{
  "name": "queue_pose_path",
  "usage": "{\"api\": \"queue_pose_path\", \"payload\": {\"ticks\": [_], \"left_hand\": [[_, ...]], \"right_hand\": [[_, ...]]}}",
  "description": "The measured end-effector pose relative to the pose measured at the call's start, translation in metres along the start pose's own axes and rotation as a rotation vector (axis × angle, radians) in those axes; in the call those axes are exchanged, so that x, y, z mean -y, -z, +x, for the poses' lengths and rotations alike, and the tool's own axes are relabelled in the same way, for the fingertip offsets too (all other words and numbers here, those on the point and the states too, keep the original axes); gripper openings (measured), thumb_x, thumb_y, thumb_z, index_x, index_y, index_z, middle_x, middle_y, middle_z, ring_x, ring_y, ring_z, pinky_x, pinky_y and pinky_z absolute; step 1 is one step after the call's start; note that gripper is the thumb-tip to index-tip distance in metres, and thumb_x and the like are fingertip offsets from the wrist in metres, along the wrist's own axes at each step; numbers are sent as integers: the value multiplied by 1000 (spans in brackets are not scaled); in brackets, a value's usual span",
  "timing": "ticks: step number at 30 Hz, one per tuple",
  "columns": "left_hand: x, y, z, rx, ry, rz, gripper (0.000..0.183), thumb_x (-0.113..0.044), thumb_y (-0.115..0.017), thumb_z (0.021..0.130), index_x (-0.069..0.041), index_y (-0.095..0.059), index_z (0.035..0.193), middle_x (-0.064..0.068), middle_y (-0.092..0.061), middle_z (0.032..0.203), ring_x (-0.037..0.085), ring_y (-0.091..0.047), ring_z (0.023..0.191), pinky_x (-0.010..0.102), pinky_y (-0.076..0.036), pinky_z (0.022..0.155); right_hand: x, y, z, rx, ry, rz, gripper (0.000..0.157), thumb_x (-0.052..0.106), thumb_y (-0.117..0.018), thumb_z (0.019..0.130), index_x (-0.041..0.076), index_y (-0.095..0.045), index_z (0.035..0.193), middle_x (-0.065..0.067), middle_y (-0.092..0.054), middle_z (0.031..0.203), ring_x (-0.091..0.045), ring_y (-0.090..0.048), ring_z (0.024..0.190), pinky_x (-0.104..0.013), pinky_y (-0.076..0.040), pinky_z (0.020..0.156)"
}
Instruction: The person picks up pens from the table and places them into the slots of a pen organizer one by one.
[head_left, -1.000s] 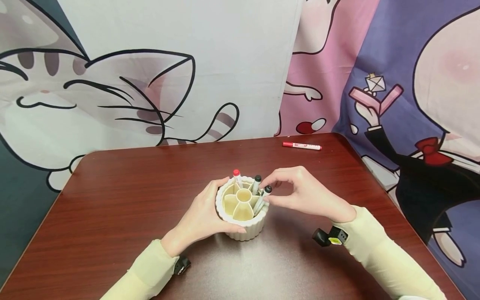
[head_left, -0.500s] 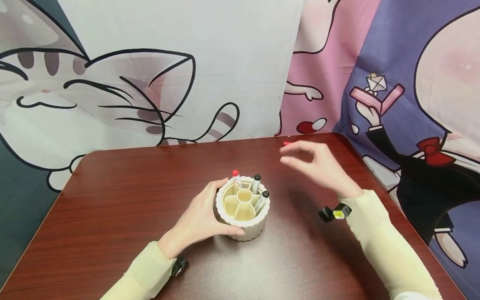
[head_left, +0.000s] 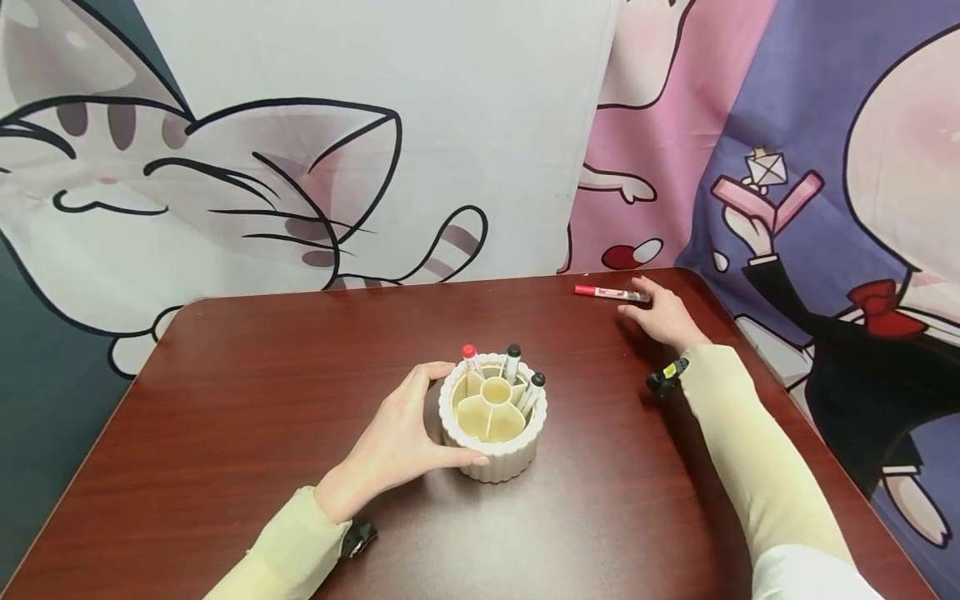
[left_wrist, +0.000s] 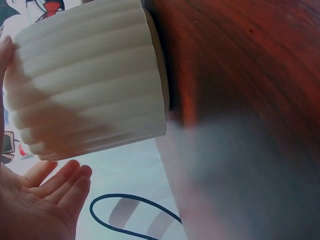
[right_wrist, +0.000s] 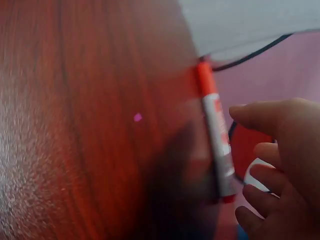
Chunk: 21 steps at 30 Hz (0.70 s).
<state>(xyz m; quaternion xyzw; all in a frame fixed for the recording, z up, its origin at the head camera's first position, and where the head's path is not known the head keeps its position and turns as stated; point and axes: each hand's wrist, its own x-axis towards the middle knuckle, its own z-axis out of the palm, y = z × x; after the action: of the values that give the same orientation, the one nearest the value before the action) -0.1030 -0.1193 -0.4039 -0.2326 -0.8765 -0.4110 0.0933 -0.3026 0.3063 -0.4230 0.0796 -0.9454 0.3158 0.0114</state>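
A round cream pen holder [head_left: 504,462] with fluted sides and inner compartments stands upright on the table. My left hand [head_left: 401,433] grips it from the left, thumb along the near side and fingers at the far side. In it stand a red-capped marker [head_left: 471,358] and two black-capped markers, one at the back [head_left: 512,363] and one [head_left: 531,395] leaning at the right. Toward the far right edge lies a white marker with a red cap [head_left: 609,292]. Reaching over its right end is my right hand [head_left: 663,317], thumb and fingers apart; the right wrist view has the fingers just beside this marker [right_wrist: 218,135].
The brown wooden table [head_left: 262,400] ends at a rounded far edge, close behind the lying marker. A cloth backdrop [head_left: 510,150] with cartoon figures hangs beyond it. Dark wrist cameras sit on both cream sleeves.
My right hand has left the black-capped marker at the holder's right and moved away to the far right, reaching the lying red-capped marker. My left hand stays on the pen holder.
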Motion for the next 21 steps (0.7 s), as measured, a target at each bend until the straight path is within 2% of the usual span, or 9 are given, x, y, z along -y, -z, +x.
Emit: {"api": "queue_pose_path", "payload": {"ticks": [3,5,9,12,15,21], "left_hand": [[0,-1,0,5,19,-15,108,-70,-88,59,-17,-46,143,-14,-49,140,7,-48,127,44,-45,105],[0,-3,0,17,32,-37,112,-69,-89,59,-20,-42,147,-14,-48,143,6,-47,129,43,-44,106],[-1,-6,0,64,48,-67,125,-70,-88,60,-27,-26,159,-14,-38,154,6,-41,137,43,-40,110],[-1,-7,0,99,53,-73,130,-71,-87,60,-30,-18,163,-16,-30,160,5,-36,141,43,-37,112],[0,-8,2,116,41,-76,128,-71,-86,62,-28,-21,163,-18,-29,160,5,-35,141,41,-36,113],[-1,-5,7,102,18,-90,117,-70,-87,62,-27,-34,157,-17,-40,153,4,-42,136,36,-38,111]], "right_hand": [[-6,-5,3,11,-22,-28,59,21,-70,96,-6,-50,145,-31,-50,143,-49,-46,130,-61,-33,109],[-8,-8,4,-17,-23,-34,52,17,-71,95,-6,-56,139,-31,-57,134,-48,-51,123,-60,-37,106],[-10,-12,1,-66,-21,-58,38,10,-72,92,-6,-67,126,-28,-67,115,-43,-58,104,-55,-44,92],[-13,-15,-4,-59,-43,-67,32,9,-73,91,-4,-71,120,-25,-70,104,-38,-59,94,-49,-45,84],[-15,-16,-6,-56,-57,-54,29,10,-73,92,-3,-72,117,-22,-71,99,-35,-61,89,-44,-45,79],[-16,-15,-5,-109,-50,-3,25,10,-72,93,-2,-74,115,-21,-73,95,-34,-64,87,-42,-46,78]]}}
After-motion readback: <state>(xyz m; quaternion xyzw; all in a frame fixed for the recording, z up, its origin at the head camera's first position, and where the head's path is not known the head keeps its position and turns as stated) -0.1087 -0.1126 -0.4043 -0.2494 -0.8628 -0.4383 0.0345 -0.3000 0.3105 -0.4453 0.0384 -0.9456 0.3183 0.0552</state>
